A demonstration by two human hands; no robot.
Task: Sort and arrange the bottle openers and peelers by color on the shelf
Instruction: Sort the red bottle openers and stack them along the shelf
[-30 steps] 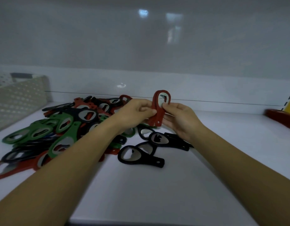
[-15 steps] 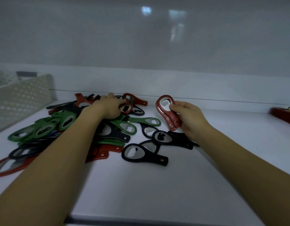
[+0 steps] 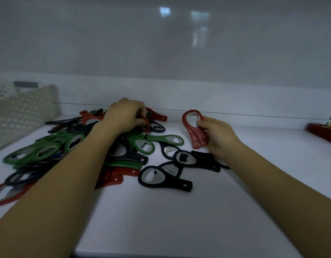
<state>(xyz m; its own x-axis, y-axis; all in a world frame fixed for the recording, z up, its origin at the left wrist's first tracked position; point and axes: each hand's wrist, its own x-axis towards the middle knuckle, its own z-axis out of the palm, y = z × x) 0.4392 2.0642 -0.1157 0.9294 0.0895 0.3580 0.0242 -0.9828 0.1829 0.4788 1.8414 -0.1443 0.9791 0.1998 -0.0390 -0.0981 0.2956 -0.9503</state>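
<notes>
Bottle openers (image 3: 86,149), red, green and black, lie in a heap on the white shelf (image 3: 179,211). The left hand (image 3: 125,114) is at the back of the heap, fingers curled round a red opener (image 3: 147,124). The right hand (image 3: 217,135) pinches two red openers (image 3: 193,127) beside the heap.
</notes>
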